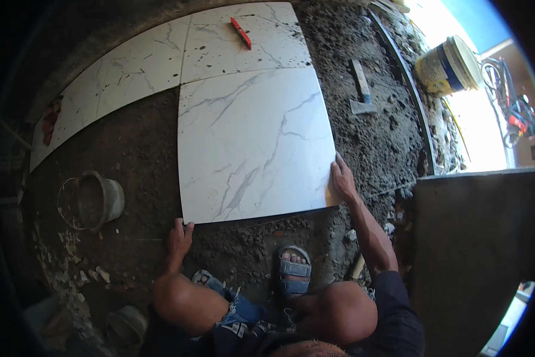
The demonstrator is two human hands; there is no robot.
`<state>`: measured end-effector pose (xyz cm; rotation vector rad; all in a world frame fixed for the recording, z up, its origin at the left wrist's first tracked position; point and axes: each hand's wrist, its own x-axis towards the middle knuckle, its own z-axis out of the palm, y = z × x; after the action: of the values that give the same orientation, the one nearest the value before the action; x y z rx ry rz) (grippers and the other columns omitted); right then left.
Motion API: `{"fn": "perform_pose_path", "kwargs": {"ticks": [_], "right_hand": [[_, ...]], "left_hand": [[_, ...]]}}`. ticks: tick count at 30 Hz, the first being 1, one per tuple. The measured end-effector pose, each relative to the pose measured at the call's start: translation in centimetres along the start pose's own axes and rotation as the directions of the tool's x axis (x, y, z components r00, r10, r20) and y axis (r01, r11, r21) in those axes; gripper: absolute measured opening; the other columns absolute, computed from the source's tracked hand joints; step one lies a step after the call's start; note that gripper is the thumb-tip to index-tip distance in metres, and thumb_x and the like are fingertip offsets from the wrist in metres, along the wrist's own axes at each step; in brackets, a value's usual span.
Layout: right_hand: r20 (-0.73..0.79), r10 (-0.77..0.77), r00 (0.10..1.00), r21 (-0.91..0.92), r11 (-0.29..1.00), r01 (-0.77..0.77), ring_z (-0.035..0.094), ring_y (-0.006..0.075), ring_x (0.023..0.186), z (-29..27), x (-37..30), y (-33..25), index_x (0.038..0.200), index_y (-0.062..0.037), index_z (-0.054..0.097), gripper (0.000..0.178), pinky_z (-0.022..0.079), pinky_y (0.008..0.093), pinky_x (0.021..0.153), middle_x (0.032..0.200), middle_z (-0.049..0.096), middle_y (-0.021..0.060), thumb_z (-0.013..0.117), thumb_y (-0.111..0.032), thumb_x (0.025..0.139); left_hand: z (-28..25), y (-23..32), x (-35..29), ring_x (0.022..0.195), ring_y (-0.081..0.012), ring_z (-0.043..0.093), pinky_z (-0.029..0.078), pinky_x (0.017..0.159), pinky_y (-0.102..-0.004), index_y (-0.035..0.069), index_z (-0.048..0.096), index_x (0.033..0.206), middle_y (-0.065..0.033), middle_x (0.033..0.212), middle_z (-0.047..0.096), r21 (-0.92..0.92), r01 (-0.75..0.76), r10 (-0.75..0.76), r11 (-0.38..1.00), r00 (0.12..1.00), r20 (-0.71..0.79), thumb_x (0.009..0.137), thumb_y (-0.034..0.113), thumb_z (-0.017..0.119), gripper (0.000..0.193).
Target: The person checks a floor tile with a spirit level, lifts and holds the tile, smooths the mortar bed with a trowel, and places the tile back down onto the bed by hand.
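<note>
A large white floor tile with grey veins (255, 149) lies in front of me, its far edge against the row of laid tiles. My left hand (180, 237) grips its near left corner, thumb and fingertips at the edge. My right hand (342, 178) is closed on the right edge, close to the near right corner; the fingers below the edge are hidden. On the far tile (220, 50) lies a short red tool (241, 34), like a small spirit level. A wooden-handled tool with a flared metal head (362, 106) rests on the mortar bed to the right.
Grey mortar (380, 143) spreads to the right, bounded by a long straight strip (401, 68). A bucket (106, 201) stands at left. A white-and-yellow pail (449, 66) is at far right. A red cloth (51, 122) lies on the leftmost tiles. My sandalled foot (295, 271) is near the tile.
</note>
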<state>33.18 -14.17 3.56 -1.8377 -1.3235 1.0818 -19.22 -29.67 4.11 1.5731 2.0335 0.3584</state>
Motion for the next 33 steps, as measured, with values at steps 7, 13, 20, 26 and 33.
{"fn": "perform_pose_path", "kwargs": {"ticks": [7,13,20,26,33], "right_hand": [[-0.084,-0.126,0.989,-0.31,0.946,0.094,0.061,0.0386,0.109,-2.1,1.1,2.1,0.133,-0.0089,0.053,0.041,0.049,0.0418,0.093,0.122,0.061,0.0221,0.05,-0.022,0.095],[-0.199,-0.429,0.881,-0.543,0.797,0.265,0.065,0.0363,0.074,-4.8,0.0,-7.7,0.106,-0.0123,0.068,0.025,0.052,0.0449,0.063,0.081,0.067,0.016,0.053,-0.011,0.086],[0.39,-0.402,0.829,-0.615,0.556,0.559,0.063,0.0369,0.088,-5.3,-4.4,1.2,0.109,0.0018,0.059,0.029,0.051,0.0446,0.076,0.094,0.065,0.0205,0.057,-0.012,0.084],[0.316,-0.436,0.843,-0.653,0.544,0.527,0.051,0.0382,0.117,-3.0,-8.8,2.5,0.124,0.0031,0.051,0.046,0.04,0.0447,0.101,0.121,0.056,0.0228,0.062,-0.017,0.084],[0.262,-0.435,0.862,-0.704,0.524,0.479,0.045,0.0374,0.127,-2.4,-9.0,4.4,0.13,0.0005,0.05,0.045,0.034,0.0448,0.109,0.133,0.052,0.0215,0.056,-0.015,0.088]], "left_hand": [[-2.5,4.0,-2.0,0.063,-0.0277,0.053,0.044,0.06,-0.0428,0.004,0.054,0.117,-0.0111,0.07,0.054,0.009,-0.11,0.108,0.994,0.985,0.132,0.084,0.031,0.072,0.046],[-2.1,0.5,0.9,0.072,-0.027,0.052,0.045,0.068,-0.0397,0.002,0.054,0.114,-0.0122,0.08,0.053,-0.116,-0.141,0.134,0.983,0.989,-0.062,0.081,0.018,0.074,0.042],[0.2,2.2,3.0,0.09,-0.0308,0.057,0.047,0.08,-0.041,0.001,0.048,0.123,-0.0167,0.102,0.056,-0.035,-0.038,0.042,0.999,0.99,0.135,0.072,0.005,0.079,0.06],[-0.7,0.1,3.4,0.109,-0.0382,0.054,0.046,0.09,-0.043,0.001,0.044,0.131,-0.021,0.117,0.052,-0.084,-0.168,0.176,0.982,0.979,0.102,0.072,0.003,0.076,0.067],[0.2,0.5,3.2,0.106,-0.0382,0.055,0.045,0.088,-0.0435,-0.001,0.044,0.13,-0.0215,0.115,0.052,-0.137,-0.063,0.076,0.989,0.992,0.097,0.071,0.005,0.077,0.068]]}}
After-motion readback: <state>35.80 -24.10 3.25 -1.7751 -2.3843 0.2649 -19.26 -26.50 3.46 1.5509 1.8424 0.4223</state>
